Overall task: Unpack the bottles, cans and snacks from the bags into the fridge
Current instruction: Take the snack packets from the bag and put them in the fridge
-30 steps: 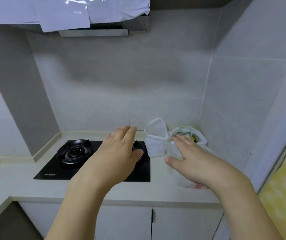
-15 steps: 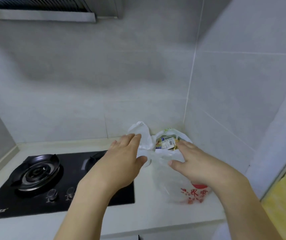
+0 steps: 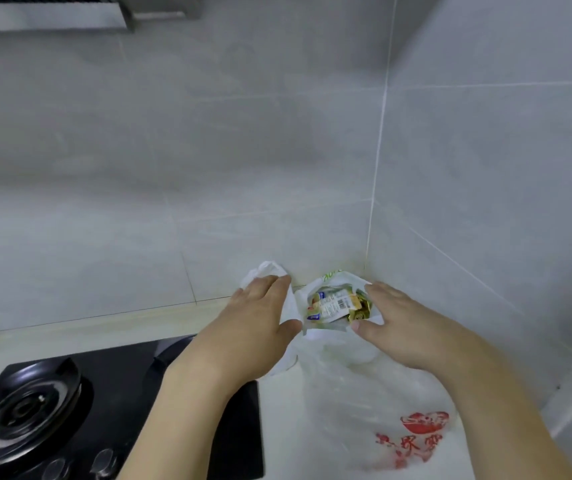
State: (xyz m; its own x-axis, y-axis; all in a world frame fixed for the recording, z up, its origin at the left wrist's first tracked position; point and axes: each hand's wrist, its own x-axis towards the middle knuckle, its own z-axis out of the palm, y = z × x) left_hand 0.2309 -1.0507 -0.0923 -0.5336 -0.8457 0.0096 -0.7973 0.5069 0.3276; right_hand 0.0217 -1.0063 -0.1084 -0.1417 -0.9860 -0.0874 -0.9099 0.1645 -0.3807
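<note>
Two hands flank the bag's (image 3: 364,393) mouth in the counter corner — left hand (image 3: 253,327) and right hand (image 3: 402,327) spread, gripping nothing. Snacks (image 3: 338,304) look light, crinkly, slippery; best pinched by a packet edge.

The plastic bag (image 3: 364,393) is translucent white with a red print. The hob (image 3: 132,403) is black. The wall tiles (image 3: 208,150) are pale grey.

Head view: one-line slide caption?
Both hands, left and right, spread open a white plastic bag of snack packets beside the hob.
</note>
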